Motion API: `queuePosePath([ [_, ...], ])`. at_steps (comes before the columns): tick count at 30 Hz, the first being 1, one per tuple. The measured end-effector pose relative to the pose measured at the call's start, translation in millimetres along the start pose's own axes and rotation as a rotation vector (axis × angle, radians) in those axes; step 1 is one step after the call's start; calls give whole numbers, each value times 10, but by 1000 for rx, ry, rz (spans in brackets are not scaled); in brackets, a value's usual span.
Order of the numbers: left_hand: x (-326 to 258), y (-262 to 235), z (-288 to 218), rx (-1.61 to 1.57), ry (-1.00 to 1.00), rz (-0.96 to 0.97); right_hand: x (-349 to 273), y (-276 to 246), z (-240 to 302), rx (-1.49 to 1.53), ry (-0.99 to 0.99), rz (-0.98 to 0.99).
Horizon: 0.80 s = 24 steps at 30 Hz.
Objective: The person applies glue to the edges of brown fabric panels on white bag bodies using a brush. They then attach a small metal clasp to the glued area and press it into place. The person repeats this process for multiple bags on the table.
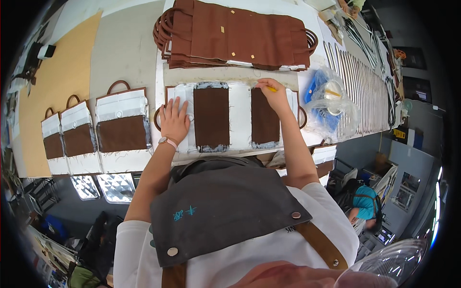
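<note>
A white bag panel [237,96] with brown handles lies flat at the table's front edge. Two brown fabric rectangles sit on it, a wider one [211,116] left of centre and a narrower one [265,120] to the right. My left hand [174,120] presses flat with spread fingers on the panel's left end, a watch on its wrist. My right hand [272,93] holds a small yellow tool [272,89] at the top edge of the narrower brown rectangle.
A stack of brown fabric pieces with handles [235,33] lies behind the panel. Three finished white-and-brown panels [96,132] lie in a row at left. A clear plastic bag with a blue item [329,98] sits at right, beside striped straps [360,81]. Another person [366,204] sits lower right.
</note>
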State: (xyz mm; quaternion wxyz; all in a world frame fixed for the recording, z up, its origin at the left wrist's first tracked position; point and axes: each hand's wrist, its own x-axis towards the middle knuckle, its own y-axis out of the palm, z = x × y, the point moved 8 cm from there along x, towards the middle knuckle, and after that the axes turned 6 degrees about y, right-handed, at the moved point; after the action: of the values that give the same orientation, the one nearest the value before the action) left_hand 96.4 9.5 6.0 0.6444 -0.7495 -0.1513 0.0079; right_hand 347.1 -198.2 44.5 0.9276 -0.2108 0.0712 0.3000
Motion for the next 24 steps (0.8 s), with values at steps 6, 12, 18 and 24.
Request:
queuePosePath([
  [6, 14, 8, -6, -6, -11, 28, -23, -163, -456, 210, 144, -87],
  [12, -5, 5, 2, 17, -9, 29, -98, -38, 75, -103, -174, -173],
  [18, 28, -11, -20, 12, 7, 39, -17, -1, -447, 169, 17, -93],
  [24, -1, -2, 8, -17, -7, 22, -155, -675, -159, -111, 25, -206],
])
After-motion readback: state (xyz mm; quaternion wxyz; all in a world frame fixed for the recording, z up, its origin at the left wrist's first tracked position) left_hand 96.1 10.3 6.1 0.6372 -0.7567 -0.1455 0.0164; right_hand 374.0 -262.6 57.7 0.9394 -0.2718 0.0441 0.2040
